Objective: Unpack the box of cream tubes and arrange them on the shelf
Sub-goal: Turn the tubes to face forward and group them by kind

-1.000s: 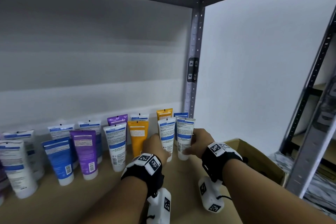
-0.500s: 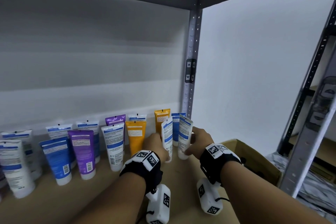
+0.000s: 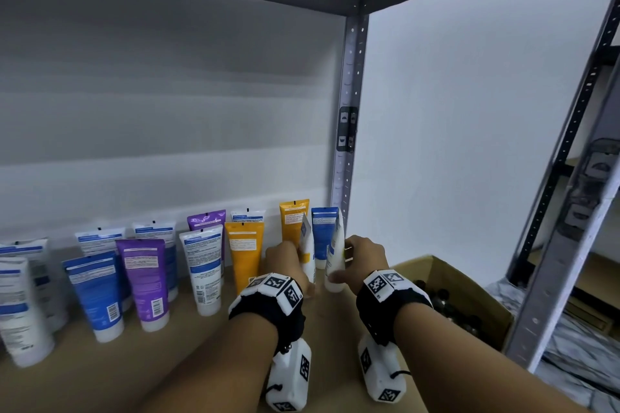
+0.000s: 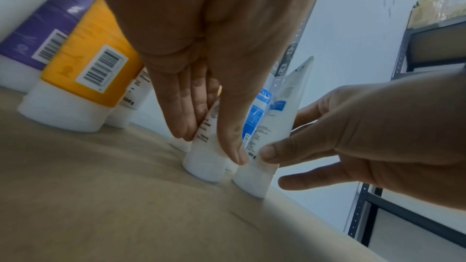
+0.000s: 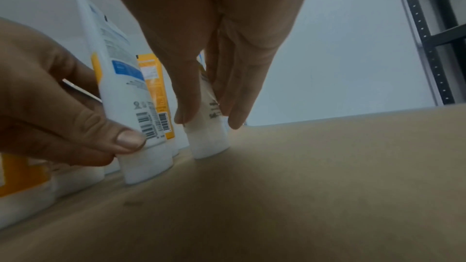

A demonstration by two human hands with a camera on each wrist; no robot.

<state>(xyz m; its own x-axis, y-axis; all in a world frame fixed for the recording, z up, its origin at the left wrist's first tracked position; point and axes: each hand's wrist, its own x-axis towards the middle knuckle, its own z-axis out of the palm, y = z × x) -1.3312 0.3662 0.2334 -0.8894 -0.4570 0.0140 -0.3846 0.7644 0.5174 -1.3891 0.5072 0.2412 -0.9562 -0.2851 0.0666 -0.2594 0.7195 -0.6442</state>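
Note:
Two white cream tubes stand cap-down on the shelf board [image 3: 167,365], side by side, in front of an orange tube [image 3: 292,221] and a blue tube [image 3: 322,228]. My left hand [image 3: 285,256] grips the left white tube [image 3: 307,253] near its cap, thumb on one side and fingers on the other, as the left wrist view shows [image 4: 209,146]. My right hand [image 3: 357,258] pinches the right white tube [image 3: 335,255] the same way [image 5: 209,125]. Both tubes stand edge-on to me. The cardboard box [image 3: 476,292] sits just right of my right wrist.
Two rows of standing tubes fill the shelf to the left: white, blue [image 3: 97,292], purple [image 3: 144,282] and orange [image 3: 244,251]. A metal upright [image 3: 347,144] stands right behind the held tubes. Dark items lie inside the box. A second rack [image 3: 570,211] stands at the right.
Both white tubes have been twisted on their caps from label-facing to edge-on. My hands stay in about the same place around them.

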